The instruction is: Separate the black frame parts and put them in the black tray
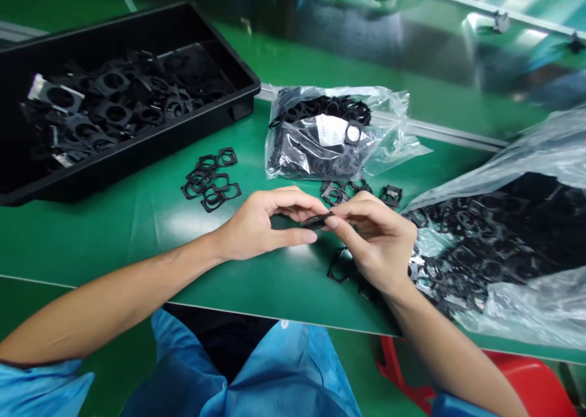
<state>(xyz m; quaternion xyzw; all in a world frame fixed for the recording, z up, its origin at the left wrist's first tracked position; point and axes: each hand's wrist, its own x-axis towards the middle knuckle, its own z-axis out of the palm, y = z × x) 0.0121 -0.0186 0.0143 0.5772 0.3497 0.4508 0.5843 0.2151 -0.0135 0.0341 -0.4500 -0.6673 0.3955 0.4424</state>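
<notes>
Pale glare spots the green tabletop (176, 224); the upper right blurs.

Green tabletop (137, 228) open between left forearm (151, 278) and black tray (132, 157) — loose frames (213, 178) and filled bag (311, 151) in the way rightward

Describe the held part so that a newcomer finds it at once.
Find the green table with a black tray at its left. Over its middle are the left hand and right hand. Between them is a black part, seen nearly edge-on; unlike the loose frames on the table, it is held.
</notes>
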